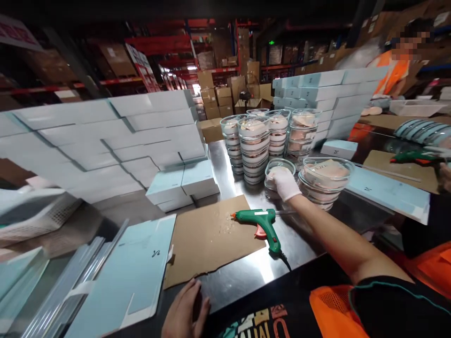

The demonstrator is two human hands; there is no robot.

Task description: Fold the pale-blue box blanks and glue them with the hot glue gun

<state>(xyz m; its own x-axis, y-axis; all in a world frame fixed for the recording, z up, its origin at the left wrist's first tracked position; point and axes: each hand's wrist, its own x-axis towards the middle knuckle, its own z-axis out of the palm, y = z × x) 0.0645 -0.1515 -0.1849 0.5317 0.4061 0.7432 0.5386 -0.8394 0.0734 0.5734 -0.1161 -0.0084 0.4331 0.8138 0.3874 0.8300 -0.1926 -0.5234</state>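
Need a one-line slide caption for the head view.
Gloved right hand at stacked glass bowls; glue gun partly on cardboard.

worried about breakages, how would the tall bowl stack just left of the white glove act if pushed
The tall stack may tip, being higher than wide. Its clear, shiny bowls look like glass, so probably fragile. Many layers suggest it could be heavy.

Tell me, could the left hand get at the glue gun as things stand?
Probably yes: the left hand seems to hold nothing, and only flat cardboard and tabletop appear to lie between it and the glue gun.
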